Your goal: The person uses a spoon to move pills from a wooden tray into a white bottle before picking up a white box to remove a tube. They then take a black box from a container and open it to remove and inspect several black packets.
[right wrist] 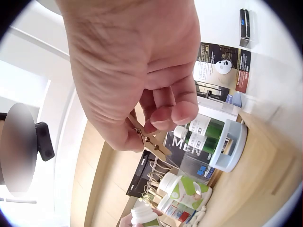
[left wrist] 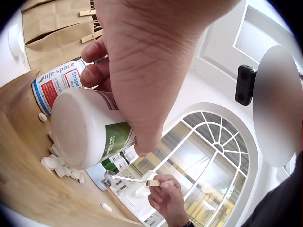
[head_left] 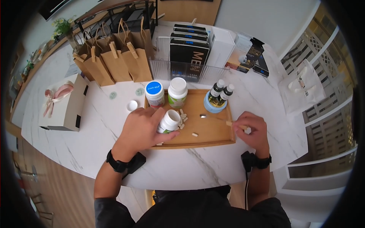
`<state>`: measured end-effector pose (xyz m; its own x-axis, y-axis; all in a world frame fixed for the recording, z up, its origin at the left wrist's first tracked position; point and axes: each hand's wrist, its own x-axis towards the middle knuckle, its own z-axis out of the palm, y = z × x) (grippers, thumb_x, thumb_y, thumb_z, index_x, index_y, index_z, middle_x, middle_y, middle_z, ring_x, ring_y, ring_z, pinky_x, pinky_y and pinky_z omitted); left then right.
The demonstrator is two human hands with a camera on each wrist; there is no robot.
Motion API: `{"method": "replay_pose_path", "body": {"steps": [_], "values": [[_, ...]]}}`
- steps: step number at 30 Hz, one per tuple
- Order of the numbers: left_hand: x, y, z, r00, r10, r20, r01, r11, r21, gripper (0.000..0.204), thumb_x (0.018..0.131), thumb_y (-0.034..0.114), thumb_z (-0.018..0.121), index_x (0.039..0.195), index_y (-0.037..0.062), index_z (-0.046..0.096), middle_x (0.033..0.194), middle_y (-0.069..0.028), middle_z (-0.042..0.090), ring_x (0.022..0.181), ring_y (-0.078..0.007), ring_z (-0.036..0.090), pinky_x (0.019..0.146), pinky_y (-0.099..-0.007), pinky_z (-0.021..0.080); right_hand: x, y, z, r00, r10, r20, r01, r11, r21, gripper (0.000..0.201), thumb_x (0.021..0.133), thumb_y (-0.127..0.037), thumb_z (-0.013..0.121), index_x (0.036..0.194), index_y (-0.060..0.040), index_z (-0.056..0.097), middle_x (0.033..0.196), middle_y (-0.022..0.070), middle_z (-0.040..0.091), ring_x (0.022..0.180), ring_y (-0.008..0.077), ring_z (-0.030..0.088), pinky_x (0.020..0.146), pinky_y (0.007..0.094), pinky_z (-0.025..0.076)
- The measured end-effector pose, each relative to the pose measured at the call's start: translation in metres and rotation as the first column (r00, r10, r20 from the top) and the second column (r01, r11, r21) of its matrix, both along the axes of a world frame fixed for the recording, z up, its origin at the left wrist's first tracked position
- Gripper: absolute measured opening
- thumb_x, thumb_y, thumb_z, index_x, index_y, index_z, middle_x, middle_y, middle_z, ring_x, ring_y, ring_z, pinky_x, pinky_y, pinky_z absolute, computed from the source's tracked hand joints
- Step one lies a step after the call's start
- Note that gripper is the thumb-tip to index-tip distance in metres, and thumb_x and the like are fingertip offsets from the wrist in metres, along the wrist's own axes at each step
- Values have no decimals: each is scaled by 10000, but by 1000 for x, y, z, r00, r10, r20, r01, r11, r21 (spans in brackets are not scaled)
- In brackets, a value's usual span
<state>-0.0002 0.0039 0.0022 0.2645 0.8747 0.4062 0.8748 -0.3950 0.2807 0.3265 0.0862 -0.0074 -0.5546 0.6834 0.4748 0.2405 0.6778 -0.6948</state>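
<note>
My left hand (head_left: pixel 138 129) grips an uncapped white pill bottle (left wrist: pixel 83 127) with a green label, tilted over the wooden tray (head_left: pixel 213 141). Beside its mouth, white tablets (head_left: pixel 183 117) lie in a loose pile, with a single tablet (head_left: pixel 195 134) apart from them. A wooden clothespin (right wrist: pixel 150 142) is pinched between the thumb and fingers of my right hand (head_left: pixel 251 129) at the tray's right edge. From the clothespin a small spoon (left wrist: pixel 110 175) with a thin pale handle reaches over the tray. Behind the bottle stand a blue-lidded jar (head_left: pixel 154 94) and a capped white bottle (head_left: pixel 177 93).
Two small dark green bottles (head_left: pixel 221 93) stand in a light blue holder (head_left: pixel 214 107) at the tray's back right. A white cap (head_left: pixel 132 106) lies left of the tray. Paper bags (head_left: pixel 110 57), a clear rack (head_left: pixel 213 74) of boxes and a ribboned gift box (head_left: pixel 64 102) stand around.
</note>
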Motion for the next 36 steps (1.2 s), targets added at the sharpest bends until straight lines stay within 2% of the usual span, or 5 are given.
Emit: {"method": "replay_pose_path", "body": {"steps": [5,7,16,19,36], "values": [[-1,-1,-4,999,31,-6,-32,999,-35,602,728,487,770,1100,42,609,733,-137,649,664,-318,635,616,-393,485,11,9,-10,1000,-12,-3,11,993,-116,156,768,54,663,897,-23,706,770,38,633,638,97,540,532,219,381],[-2,-1,-5,1000,30,0,-30,999,-45,604,729,486,769,1101,37,609,736,-139,650,664,-320,635,614,-394,485,9,6,-8,997,31,-73,-55,937,-345,141,793,42,671,908,-30,709,784,28,640,648,83,537,532,212,376],[0,0,1,998,-29,51,28,999,29,475,755,449,760,956,44,617,738,-123,657,668,-304,649,590,-386,511,4,9,-10,961,269,62,-205,845,-493,161,825,79,637,968,38,698,834,102,639,603,102,572,479,211,454],[0,-1,1,998,-21,52,21,1000,10,474,754,445,760,960,42,618,753,-124,664,683,-305,655,601,-387,515,5,8,-12,981,195,-11,-158,759,-632,158,832,80,632,972,45,696,829,100,638,602,104,575,486,217,461],[-1,0,-5,997,-44,55,41,998,52,545,747,505,755,992,40,613,697,-130,643,639,-303,639,592,-388,487,5,11,-15,962,273,-15,-228,772,-594,146,835,49,664,971,27,712,844,88,638,599,95,576,485,207,456]]}}
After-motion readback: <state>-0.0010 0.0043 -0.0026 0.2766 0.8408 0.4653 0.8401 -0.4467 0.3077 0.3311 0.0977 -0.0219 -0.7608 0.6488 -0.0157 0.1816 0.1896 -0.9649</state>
